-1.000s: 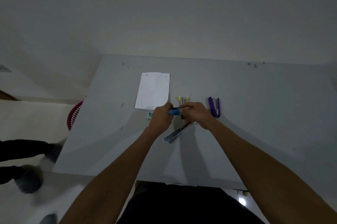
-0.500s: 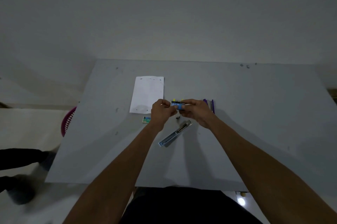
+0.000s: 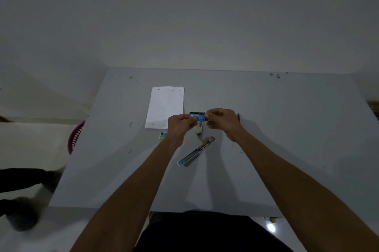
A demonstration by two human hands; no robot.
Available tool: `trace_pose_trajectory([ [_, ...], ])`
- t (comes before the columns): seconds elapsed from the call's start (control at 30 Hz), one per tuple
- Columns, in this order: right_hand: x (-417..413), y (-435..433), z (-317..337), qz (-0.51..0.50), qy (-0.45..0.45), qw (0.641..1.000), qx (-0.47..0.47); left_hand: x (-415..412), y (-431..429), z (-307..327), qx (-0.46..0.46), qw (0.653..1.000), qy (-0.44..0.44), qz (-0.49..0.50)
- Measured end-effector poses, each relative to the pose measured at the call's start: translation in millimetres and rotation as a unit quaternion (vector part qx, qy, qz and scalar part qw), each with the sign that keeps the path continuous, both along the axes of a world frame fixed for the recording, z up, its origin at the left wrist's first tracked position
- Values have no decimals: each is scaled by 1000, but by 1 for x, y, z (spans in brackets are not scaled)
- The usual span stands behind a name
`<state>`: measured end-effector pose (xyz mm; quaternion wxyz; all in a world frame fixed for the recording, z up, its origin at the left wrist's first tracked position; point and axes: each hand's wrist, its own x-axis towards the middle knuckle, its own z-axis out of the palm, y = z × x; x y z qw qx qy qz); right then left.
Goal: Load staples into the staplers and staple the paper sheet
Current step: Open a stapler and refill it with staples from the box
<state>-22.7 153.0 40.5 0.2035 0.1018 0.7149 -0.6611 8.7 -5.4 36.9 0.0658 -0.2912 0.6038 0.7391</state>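
Staple-loading step: left hand [image 3: 180,122] and right hand [image 3: 220,120] pinched small blue-and-black staple box [image 3: 197,116]; strip extraction judged next; opened silver stapler [image 3: 196,151] lay below grip.

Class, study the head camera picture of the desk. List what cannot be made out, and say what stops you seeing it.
1. Purple stapler: mostly hidden behind the right hand.
2. Blue staple box: both ends covered by fingers of both hands; the left hand hides one; print too small.
3. Pink basket: mostly hidden behind the table edge.
4. Marks on the paper sheet: too small.
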Motion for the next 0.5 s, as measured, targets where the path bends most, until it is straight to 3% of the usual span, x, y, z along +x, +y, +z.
trace_pose_trajectory([
  [0.2,-4,1,1,3,64,996,67,-2,-1,0,10,1000,-12,14],
  [0.3,-3,2,3,28,140,982,123,-3,-2,2,16,1000,-16,19],
  [0.5,-10,3,2,160,300,897,283,-4,-4,2,21,1000,-11,19],
])
